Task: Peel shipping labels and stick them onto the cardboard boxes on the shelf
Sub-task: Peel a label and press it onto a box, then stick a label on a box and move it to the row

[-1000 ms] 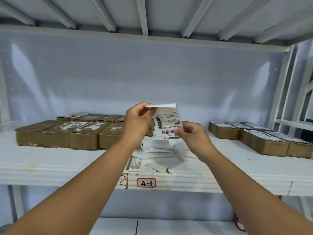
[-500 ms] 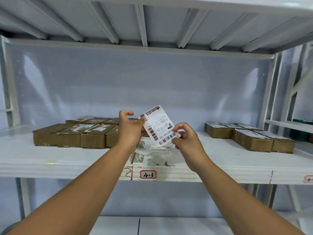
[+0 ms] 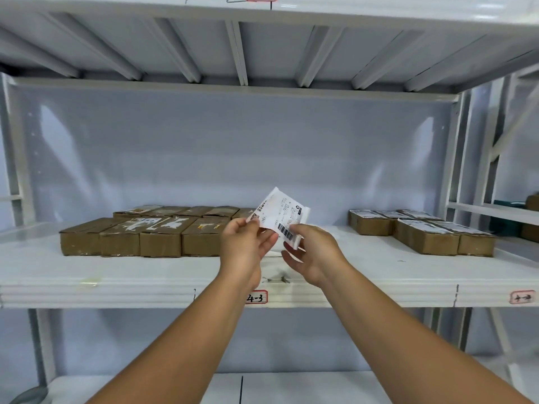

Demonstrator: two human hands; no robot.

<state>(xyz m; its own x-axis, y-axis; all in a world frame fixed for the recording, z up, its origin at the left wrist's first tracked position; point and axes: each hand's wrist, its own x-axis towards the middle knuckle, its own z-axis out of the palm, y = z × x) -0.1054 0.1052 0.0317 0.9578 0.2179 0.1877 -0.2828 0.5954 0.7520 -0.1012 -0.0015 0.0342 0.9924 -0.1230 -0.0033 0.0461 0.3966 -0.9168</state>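
Note:
A white shipping label (image 3: 279,214) with barcodes is held tilted in the air above the shelf (image 3: 116,275). My left hand (image 3: 245,249) pinches its lower left edge. My right hand (image 3: 313,252) pinches its lower right corner near the barcode. On the shelf's left stands a group of brown cardboard boxes (image 3: 159,236), some with torn white label remains on top. At the right sits a second group of boxes (image 3: 423,233) with white labels stuck on their tops.
A small pile of white backing paper scraps (image 3: 275,277) lies on the shelf under my hands. A red-framed tag reading 4-3 (image 3: 256,297) marks the shelf's front edge. White uprights stand at both sides, another shelf deck overhead.
The label has turned flatter and moved slightly right. Both hands have shifted their pinch to its lower edge. The camera has pulled back and tilted up, showing more of the upper shelf.

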